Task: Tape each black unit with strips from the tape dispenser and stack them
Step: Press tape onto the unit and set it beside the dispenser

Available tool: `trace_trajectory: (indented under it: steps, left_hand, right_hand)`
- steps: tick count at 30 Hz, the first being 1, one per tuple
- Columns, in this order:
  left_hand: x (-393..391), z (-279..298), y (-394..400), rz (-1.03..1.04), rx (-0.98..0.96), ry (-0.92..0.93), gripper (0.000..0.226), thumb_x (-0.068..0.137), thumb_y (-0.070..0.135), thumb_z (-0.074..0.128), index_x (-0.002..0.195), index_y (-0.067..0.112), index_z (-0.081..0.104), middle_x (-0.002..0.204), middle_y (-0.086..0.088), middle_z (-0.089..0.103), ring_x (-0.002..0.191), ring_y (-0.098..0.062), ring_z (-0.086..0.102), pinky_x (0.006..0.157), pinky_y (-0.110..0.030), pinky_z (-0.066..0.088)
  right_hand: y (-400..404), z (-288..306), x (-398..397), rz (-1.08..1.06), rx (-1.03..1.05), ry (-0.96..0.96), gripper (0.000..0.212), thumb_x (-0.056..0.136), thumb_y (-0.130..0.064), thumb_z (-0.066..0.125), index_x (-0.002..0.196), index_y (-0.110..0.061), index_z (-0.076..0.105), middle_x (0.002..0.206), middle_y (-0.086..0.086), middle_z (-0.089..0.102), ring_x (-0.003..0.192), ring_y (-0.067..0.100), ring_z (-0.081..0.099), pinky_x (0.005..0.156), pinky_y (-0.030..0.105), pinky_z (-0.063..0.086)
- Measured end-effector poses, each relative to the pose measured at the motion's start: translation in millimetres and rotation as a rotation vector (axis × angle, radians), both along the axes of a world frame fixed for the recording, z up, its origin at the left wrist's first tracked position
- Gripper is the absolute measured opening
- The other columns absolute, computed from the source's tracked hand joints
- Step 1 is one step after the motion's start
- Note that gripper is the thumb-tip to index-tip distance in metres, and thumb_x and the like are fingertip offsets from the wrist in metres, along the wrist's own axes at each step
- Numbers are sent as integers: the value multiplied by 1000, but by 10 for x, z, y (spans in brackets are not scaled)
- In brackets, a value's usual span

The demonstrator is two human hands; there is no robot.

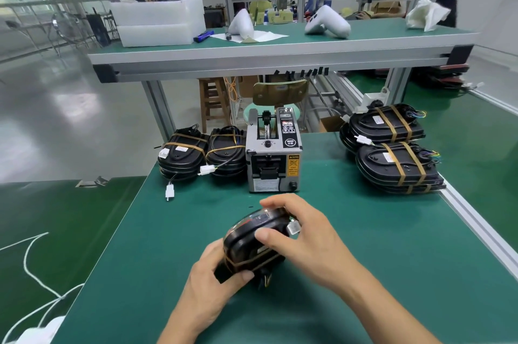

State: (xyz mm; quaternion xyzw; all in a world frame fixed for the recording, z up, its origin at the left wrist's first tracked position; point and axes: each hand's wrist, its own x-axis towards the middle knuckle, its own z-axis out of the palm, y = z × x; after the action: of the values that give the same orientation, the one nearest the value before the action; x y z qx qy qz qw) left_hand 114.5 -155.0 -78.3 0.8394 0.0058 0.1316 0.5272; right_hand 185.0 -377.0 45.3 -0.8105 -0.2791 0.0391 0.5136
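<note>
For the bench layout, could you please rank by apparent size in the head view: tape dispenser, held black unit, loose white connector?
1. tape dispenser
2. black unit, nearer the camera, so unsure against the dispenser
3. white connector

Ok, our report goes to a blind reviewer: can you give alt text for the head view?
Both hands, left hand and right hand, grip a black unit above a green table. Behind it stands a tape dispenser, with taped black units stacked on either side.
</note>
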Motion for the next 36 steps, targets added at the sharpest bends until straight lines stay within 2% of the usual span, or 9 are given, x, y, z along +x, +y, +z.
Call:
trace_trajectory:
  steps: [6,11,17,19,22,24,29,33,36]
  left_hand:
    - [13,-102,13,111,-16,52,67,65,54,85,126,66,60,116,29,74,110,6,70,85,-3,48]
    - [-46,-74,68,100,-169,-43,101,75,32,77,164,37,28,154,26,53,142,-1,53,112,-15,42]
    - [-3,-170,100,340,-60,-45,20,87,23,79,103,32,71,101,9,77,93,-5,73,78,-5,50]
    - [31,-162,87,284,-82,31,39,84,7,83,90,44,75,89,18,78,85,6,73,71,-4,50]
    - [15,-96,42,211,-132,47,42,74,31,81,114,41,74,110,9,79,106,-6,75,83,-17,57]
    - [-2,-74,13,190,-112,12,54,72,40,73,125,45,65,116,16,77,108,-1,72,82,-9,53]
    - [-7,-41,11,189,-75,3,47,76,46,56,121,61,60,113,28,74,105,8,69,80,-4,49]
    - [-5,-36,27,147,-115,11,53,79,41,71,130,51,59,123,26,72,115,2,69,99,-29,58]
    - [0,-6,31,151,-134,-23,60,80,51,79,137,50,58,130,21,72,122,1,67,99,-12,48]
  right_hand:
    - [231,153,-55,72,-173,-190,48,81,-61,72,121,-37,61,118,-22,56,113,0,54,98,22,46]
    - [553,324,-128,70,-310,-274,49,83,-62,71,123,-36,59,121,-18,51,113,12,54,95,36,49]
    - [963,399,-273,75,-606,-457,44,92,-56,65,118,-22,54,119,1,49,111,33,50,90,45,45]
    - [951,361,-271,73,-704,-505,43,93,-54,64,118,-20,55,122,3,50,114,34,48,93,46,39]
    - [869,263,-262,58,-743,-524,43,92,-54,64,120,-23,56,125,0,50,118,33,45,94,47,34]
    - [847,195,-267,59,-755,-541,42,92,-52,65,120,-22,56,126,0,51,121,33,43,98,48,33]
    - [905,4,-364,45,-789,-606,39,93,-47,63,120,-21,53,126,1,51,128,36,40,106,51,31]
    - [846,4,-294,75,-529,-467,49,91,-59,51,131,-31,61,138,-10,56,138,20,42,111,43,29]
    - [650,148,21,-123,-28,-257,40,87,-56,62,116,-32,75,117,-22,70,113,-6,61,101,15,43]
